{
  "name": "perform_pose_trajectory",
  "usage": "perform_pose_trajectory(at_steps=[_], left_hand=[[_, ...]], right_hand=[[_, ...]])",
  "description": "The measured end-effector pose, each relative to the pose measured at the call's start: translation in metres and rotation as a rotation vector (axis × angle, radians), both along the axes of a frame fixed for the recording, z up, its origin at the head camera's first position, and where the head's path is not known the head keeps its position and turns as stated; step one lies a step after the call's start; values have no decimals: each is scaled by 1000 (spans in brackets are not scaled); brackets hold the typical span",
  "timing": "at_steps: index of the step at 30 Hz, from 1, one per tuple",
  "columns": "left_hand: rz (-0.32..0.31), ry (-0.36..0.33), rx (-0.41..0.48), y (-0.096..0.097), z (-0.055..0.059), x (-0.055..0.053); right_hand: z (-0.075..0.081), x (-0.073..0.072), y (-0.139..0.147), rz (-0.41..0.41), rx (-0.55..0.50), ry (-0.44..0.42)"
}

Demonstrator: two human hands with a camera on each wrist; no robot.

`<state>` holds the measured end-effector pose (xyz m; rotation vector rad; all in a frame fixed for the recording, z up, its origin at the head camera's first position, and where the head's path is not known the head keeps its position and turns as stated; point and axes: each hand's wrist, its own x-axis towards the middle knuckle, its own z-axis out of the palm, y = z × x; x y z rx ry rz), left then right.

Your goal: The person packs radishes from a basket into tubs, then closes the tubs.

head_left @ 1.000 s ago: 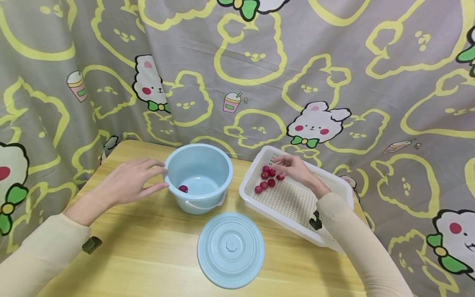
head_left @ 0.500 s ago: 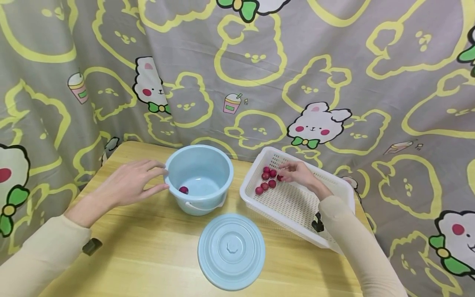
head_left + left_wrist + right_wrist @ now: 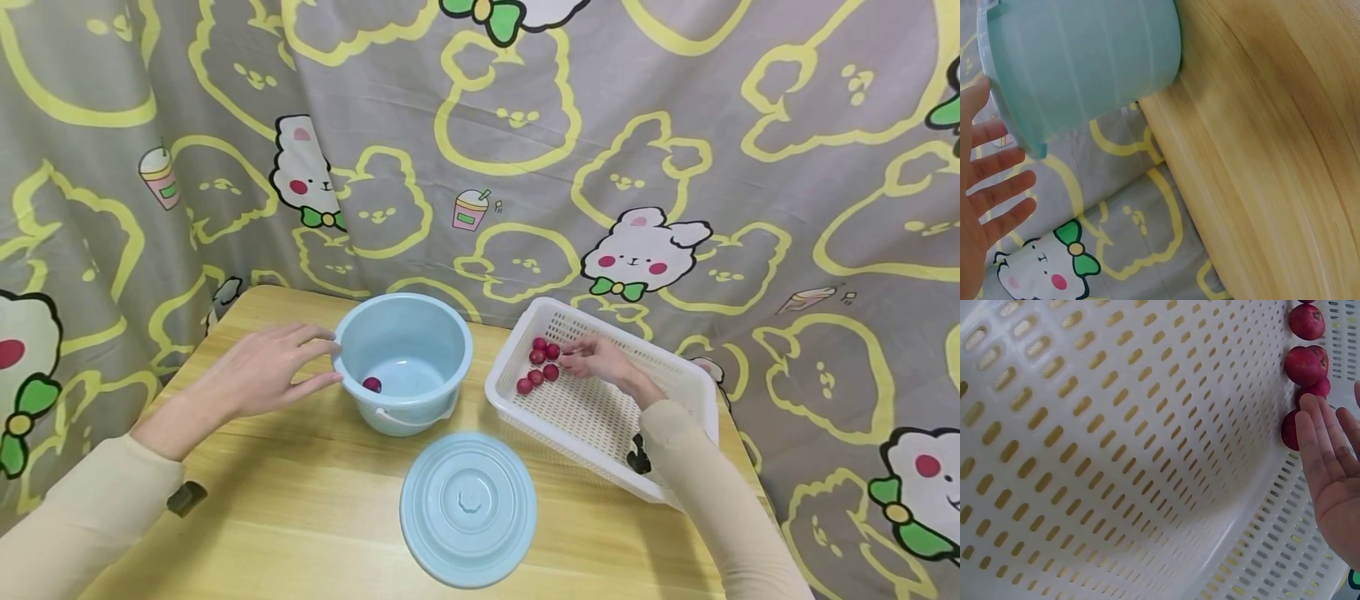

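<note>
My left hand has its fingers spread at the left rim of a light blue bucket; in the left wrist view those fingertips sit right at the rim. Inside the bucket lies one small dark red, plum-like round fruit. My right hand reaches into a white perforated plastic basket, fingertips beside several red fruits at its left end. In the right wrist view its fingers are extended and the palm shows no fruit, with a red fruit partly hidden behind the fingertips.
A round light blue lid lies on the wooden table in front of the bucket and basket. The bucket's thin handle hangs down its front. A patterned grey curtain stands close behind the table.
My right hand has lowered into the basket and shifted slightly right, covering in the head view a fruit that showed at its fingertips. My left hand has stayed at the bucket.
</note>
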<state>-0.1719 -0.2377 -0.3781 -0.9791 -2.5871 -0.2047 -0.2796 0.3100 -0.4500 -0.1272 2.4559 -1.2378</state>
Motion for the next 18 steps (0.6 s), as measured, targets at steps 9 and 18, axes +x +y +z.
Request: perform_pose_trajectory(at_steps=[9, 18], left_hand=[[-3, 7, 2, -1, -1, 0], [0, 0, -3, 0, 0, 0]], right_hand=[[-6, 0, -4, 8, 10, -8], [-8, 2, -6, 7, 47, -37]])
